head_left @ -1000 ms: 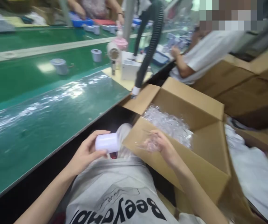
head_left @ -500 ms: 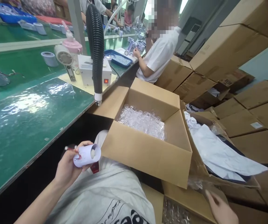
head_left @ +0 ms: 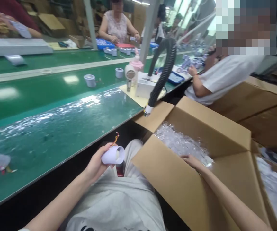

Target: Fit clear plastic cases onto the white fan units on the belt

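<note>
My left hand (head_left: pixel 100 163) is closed around a pale lilac plastic cylinder (head_left: pixel 110 156) with a hollow end that faces right. Inside that end sits a whitish round part. Red and yellow wires (head_left: pixel 115 139) stick up from its back. My right hand (head_left: pixel 192 161) reaches into an open cardboard box (head_left: pixel 162 173), down at the clear plastic parts (head_left: pixel 177 141) heaped in it. Its fingertips are partly hidden by the box edge and smeared, so what they hold does not show.
A green conveyor table (head_left: pixel 63 112) runs along my left, bearing more lilac cylinders (head_left: pixel 90 81). A black flexible hose (head_left: pixel 165 73) arches from a white machine (head_left: pixel 144 85) beside a hair dryer (head_left: pixel 129 73). One co-worker (head_left: pixel 227 70) sits at the right; another (head_left: pixel 116 27) works across the table.
My right hand has come from low beside the box into it, among the clear parts. My left hand keeps the cylinder, its wires now pointing up. The view has swung left.
</note>
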Demonstrator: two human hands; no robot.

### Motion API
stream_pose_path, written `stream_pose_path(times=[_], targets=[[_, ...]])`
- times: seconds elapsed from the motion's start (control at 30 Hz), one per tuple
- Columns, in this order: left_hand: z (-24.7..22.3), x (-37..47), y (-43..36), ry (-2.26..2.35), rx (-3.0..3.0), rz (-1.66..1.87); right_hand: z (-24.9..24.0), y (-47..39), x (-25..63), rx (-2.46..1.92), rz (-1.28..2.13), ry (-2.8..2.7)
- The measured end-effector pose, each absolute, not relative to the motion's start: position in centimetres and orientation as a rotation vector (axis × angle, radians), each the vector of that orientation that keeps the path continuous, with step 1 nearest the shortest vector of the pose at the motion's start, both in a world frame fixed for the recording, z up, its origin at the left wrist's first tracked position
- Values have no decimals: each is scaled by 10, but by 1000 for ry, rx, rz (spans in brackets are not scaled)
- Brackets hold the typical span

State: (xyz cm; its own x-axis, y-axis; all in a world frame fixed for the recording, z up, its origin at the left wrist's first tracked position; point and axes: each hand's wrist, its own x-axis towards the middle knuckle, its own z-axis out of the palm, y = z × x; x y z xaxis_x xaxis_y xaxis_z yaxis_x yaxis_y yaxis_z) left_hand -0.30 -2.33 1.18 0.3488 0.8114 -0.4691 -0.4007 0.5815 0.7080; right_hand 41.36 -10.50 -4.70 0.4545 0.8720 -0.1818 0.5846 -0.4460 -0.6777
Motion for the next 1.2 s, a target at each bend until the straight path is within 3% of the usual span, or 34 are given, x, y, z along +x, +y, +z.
stream_pose_path(times=[0.17,0.43,0.53,0.63,0.9,1.03,1.2], targets=[[13,-11,-22,881,771,700,-27,-89,403,-2132,537,-1430],[9,-9,-11,880,1322,485,40,-71,247,-1377,366,-2231],[16,-14,-9,826,1685,538,38,-57,212,-1315,257,-2399],[21,-22,-10,856,1891,584,31,-49,201,-1303,395,-2448],[14,-30,-9,899,1857,651,28,-50,193,-1417,160,-2466],[11,-25,-9,868,1872,666,19,-49,190,-1433,387,-2448],[2,-25,-8,912,1811,757,22,-50,192,-1371,910,-1968]])
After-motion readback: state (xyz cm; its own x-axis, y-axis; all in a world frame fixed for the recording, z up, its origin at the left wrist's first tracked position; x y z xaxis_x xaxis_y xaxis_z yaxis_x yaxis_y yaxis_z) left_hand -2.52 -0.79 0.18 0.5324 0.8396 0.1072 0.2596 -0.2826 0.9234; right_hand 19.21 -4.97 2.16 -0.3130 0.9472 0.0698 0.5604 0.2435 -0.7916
